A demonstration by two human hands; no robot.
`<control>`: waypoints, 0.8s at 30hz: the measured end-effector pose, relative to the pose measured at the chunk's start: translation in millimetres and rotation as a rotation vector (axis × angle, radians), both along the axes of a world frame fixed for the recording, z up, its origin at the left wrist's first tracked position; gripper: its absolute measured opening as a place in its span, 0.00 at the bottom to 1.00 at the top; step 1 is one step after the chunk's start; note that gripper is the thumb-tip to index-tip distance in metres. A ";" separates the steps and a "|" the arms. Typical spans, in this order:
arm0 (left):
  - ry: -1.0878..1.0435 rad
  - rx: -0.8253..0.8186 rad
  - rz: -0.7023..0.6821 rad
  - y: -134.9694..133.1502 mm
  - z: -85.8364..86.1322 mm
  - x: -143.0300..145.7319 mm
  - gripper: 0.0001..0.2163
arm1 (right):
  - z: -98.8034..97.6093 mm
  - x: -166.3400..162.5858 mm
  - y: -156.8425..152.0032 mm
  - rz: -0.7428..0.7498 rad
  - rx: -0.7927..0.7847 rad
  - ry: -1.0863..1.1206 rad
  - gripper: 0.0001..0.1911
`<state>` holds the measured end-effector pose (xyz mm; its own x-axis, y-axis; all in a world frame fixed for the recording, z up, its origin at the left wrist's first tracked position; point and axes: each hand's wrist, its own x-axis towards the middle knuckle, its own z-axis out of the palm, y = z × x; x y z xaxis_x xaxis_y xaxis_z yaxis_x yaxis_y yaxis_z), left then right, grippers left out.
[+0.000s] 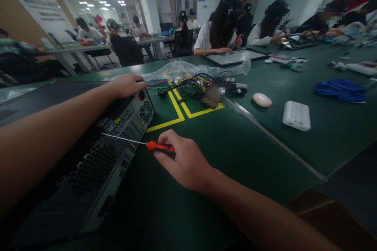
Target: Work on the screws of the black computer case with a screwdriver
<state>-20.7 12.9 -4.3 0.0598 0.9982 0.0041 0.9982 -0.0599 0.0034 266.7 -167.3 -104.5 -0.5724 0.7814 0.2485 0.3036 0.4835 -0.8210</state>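
Note:
A black desktop computer case [97, 164] lies on its side on the green table [235, 157], its rear panel with fan grille facing me. My left hand [128, 85] rests curled over the case's far top edge. My right hand [182, 160] grips a screwdriver [138, 142] with an orange and black handle. Its thin metal shaft points left, and the tip touches the rear panel near the upper edge.
Yellow tape lines [179, 111] mark the table. Behind them lie a tangle of cables [194, 84] and a clear plastic bag [188, 68]. A pink oval object [262, 99], a white box [296, 115] and blue cloth [341, 89] sit to the right. Several people work at far tables.

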 end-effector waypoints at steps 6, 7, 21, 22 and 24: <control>0.001 0.006 -0.009 0.4 0.0 0.3 0.36 | 0.1 -0.3 -1.0 -0.005 -0.003 -0.001 0.08; 0.002 0.005 -0.010 0.9 -0.4 0.1 0.37 | 0.3 -0.4 -1.1 -0.006 -0.003 -0.002 0.08; 0.066 0.017 0.017 -3.9 3.4 6.9 0.36 | 1.3 -0.4 -0.8 -0.019 -0.027 0.000 0.10; 0.065 0.020 0.018 -3.7 3.4 6.9 0.36 | 1.3 -0.3 -0.8 -0.018 -0.026 0.005 0.10; 0.067 0.022 0.024 -3.2 3.5 6.7 0.35 | 1.4 -0.2 -0.8 -0.022 -0.023 0.018 0.10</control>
<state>-14.1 9.8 -0.8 0.0372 0.9990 0.0231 0.9973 -0.0356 -0.0645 266.6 -168.1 -103.2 -0.5506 0.7994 0.2405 0.2986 0.4576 -0.8375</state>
